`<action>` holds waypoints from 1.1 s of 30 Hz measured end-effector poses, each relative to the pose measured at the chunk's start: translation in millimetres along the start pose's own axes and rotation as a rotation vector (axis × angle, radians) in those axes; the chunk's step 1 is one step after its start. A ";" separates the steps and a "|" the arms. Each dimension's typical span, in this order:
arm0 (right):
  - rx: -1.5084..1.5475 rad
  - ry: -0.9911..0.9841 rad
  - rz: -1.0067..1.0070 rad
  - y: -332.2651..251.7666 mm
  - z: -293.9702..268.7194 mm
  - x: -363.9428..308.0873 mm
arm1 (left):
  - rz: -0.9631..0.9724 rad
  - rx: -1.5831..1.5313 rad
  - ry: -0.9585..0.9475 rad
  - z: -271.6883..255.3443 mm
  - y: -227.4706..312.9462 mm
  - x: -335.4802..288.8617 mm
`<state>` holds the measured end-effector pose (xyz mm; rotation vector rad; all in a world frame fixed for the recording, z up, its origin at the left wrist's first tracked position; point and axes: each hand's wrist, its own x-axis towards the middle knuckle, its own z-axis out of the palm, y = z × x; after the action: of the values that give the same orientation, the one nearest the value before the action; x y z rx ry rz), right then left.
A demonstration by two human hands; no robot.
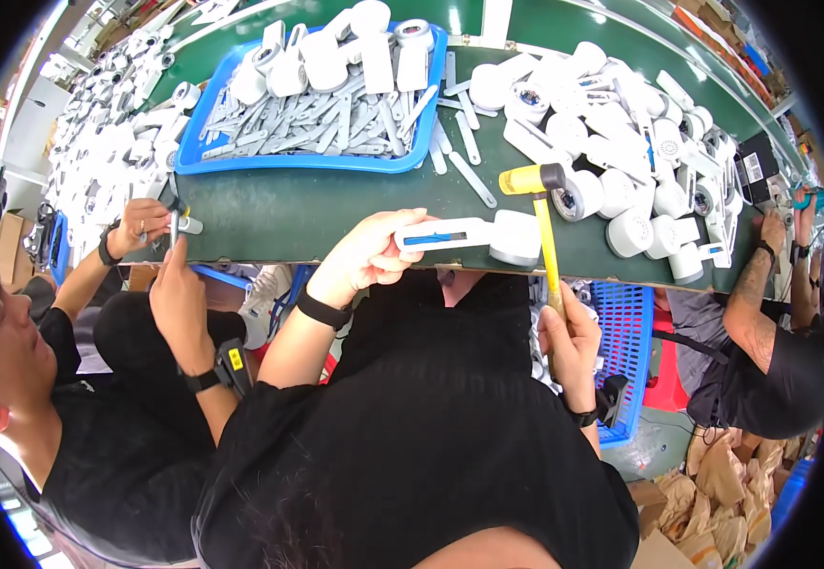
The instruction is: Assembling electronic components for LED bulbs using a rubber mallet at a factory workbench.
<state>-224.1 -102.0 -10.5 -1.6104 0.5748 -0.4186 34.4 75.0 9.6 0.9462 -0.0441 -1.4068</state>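
Observation:
My left hand point(369, 254) is closed round the handle end of a white plastic housing point(514, 235), held level near the table's front edge. A long slot in its handle shows a blue strip; its wide round end points right. My right hand point(571, 339) grips the lower handle of a yellow mallet point(546, 242) with a yellow and black head. The mallet stands upright just right of the housing's round end, its head above it. Whether handle and housing touch, I cannot tell. Beyond lie loose grey strips point(472, 180) on the table.
A blue tray point(308, 167) holds grey strips and white housings. Piles of white housings point(630, 123) lie right and far left on the green table point(336, 204). A co-worker's hands point(161, 237) work at left, another's arm point(758, 284) at right. A blue basket point(621, 351) stands below.

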 end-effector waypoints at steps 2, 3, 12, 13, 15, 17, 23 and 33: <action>0.061 0.003 0.013 7.2 1.6 7.6 | 0.075 0.207 0.189 2.5 1.0 3.4; 0.116 0.006 0.021 9.5 2.2 11.6 | 0.032 0.178 0.176 -4.4 3.6 10.6; 0.161 0.012 -0.024 3.7 7.1 37.4 | 0.384 1.167 0.656 12.7 -6.0 18.2; 0.173 0.014 -0.037 3.6 6.1 40.4 | 0.591 1.451 0.716 14.2 -5.0 20.2; 0.171 0.008 -0.032 2.1 3.6 45.7 | 0.793 1.705 0.772 23.2 0.6 24.1; 0.187 0.015 -0.031 3.7 1.5 49.4 | 0.844 1.740 0.671 34.1 15.9 33.6; 0.174 -0.030 0.028 4.2 -6.7 55.5 | 0.923 1.970 0.089 44.3 53.0 86.3; 0.182 -0.098 -0.028 10.5 -20.2 53.2 | 0.847 1.893 -0.048 32.6 58.7 101.8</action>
<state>-194.2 -150.3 -21.8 -1.4568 0.4275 -0.3986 86.9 -35.0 14.3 1.9662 -1.8169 -0.2115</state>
